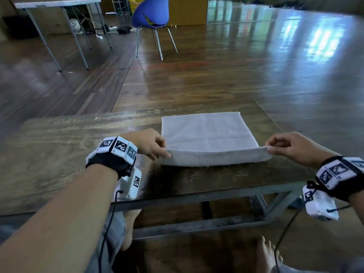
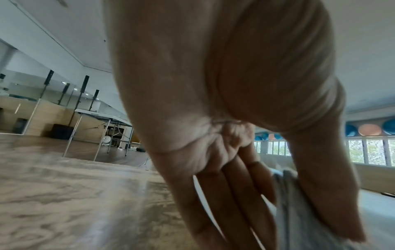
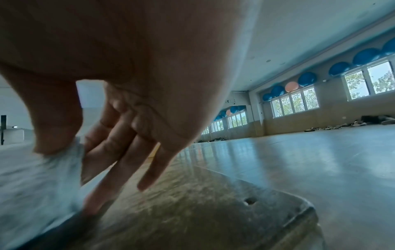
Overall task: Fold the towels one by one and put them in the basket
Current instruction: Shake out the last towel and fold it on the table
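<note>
No legible text, brand, number or sign appears in any view. The only markings are black-and-white square fiducial patterns on the black wristbands (image 1: 116, 152) and on the white wrist camera housings (image 1: 132, 181); they carry no readable characters.

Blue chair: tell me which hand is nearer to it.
Left. The left hand pinches the towel's near-left corner, more nearly below the chair; the right hand pinches the near-right corner, farther off.
</note>
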Demonstrator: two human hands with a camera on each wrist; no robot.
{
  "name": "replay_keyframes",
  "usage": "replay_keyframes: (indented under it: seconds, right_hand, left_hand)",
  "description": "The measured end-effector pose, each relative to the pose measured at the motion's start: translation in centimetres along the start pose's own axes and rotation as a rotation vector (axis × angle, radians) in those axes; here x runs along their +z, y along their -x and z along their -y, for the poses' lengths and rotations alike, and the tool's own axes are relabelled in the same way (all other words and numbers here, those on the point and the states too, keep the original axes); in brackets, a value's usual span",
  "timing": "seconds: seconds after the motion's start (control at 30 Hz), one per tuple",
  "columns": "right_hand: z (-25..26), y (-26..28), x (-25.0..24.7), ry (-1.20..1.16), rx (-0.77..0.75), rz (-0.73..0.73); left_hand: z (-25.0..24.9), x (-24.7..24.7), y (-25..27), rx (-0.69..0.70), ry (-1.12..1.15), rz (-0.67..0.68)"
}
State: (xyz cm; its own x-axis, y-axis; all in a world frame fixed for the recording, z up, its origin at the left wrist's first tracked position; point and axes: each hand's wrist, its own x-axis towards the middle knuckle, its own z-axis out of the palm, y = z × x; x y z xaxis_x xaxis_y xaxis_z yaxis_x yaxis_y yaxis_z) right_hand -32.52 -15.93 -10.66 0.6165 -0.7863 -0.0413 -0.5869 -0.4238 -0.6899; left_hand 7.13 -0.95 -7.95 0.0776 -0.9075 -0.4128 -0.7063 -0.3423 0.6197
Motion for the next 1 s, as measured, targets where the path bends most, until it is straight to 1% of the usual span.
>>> replay_keyframes:
  seconds: [0.1, 0.17, 0.2, 0.23, 0.27, 0.3, 0.33, 0.47, 0.5, 0.57, 0.63, 0.7, 0.77, 0.87, 1.0]
  right_hand:
    - [0.7, 0.1, -0.4, -0.025, 0.064, 0.124]
    - [1.3, 0.0, -0.6, -0.063, 0.079, 0.183]
    - [1.6, -0.2, -0.7, -0.083, 0.078, 0.181]
    - [1.8, -0.5, -0.7, -0.104, 0.068, 0.160]
    - [2.0, -0.9, -0.7, -0.119, 0.051, 0.125]
    - [2.1, -1.4, -0.5, -0.121, 0.035, 0.086]
    - [2.2, -1.9, -0.1, -0.110, 0.024, 0.045]
    - [1.7, -4.5, 1.8, -0.022, 0.021, -0.172]
    - [1.4, -5.3, 2.2, 0.013, 0.026, -0.231]
    - [0.9, -6.9, 2.7, 0.072, 0.059, -0.340]
    - [0.6, -8.4, 3.2, 0.082, 0.089, -0.420]
    - [0.6, -9.9, 3.8, 0.070, 0.084, -0.482]
    - [0.6, -11.2, 4.2, 0.041, 0.093, -0.512]
    - [0.4, -12.4, 4.6, 0.063, 0.124, -0.484]
    - [0.1, -13.1, 4.6, 0.142, 0.153, -0.367]
  left_hand:
    - [-0.4, 0.1, -0.1, -0.138, 0.076, 0.119]
    - [-0.6, -0.1, 0.1, -0.239, 0.096, 0.256]
    - [-0.6, -0.2, 0.2, -0.272, 0.096, 0.320]
    - [-0.6, -0.4, 0.2, -0.287, 0.091, 0.356]
    - [-0.5, -0.5, 0.1, -0.286, 0.078, 0.355]
    - [-0.4, -0.7, -0.3, -0.266, 0.056, 0.311]
    - [-0.2, -0.9, -0.8, -0.231, 0.030, 0.227]
    - [0.9, -1.9, -3.0, -0.103, -0.057, -0.202]
    - [1.2, -2.0, -3.5, -0.090, -0.080, -0.279]
    - [1.9, -2.0, -4.3, -0.071, -0.128, -0.383]
    - [2.4, -1.5, -5.0, -0.052, -0.175, -0.452]
    - [2.9, -1.0, -5.4, -0.036, -0.204, -0.507]
    - [3.3, -0.6, -5.8, -0.022, -0.191, -0.562]
    - [3.5, -0.5, -6.3, -0.012, -0.168, -0.615]
    - [3.5, -0.2, -6.8, -0.002, -0.171, -0.608]
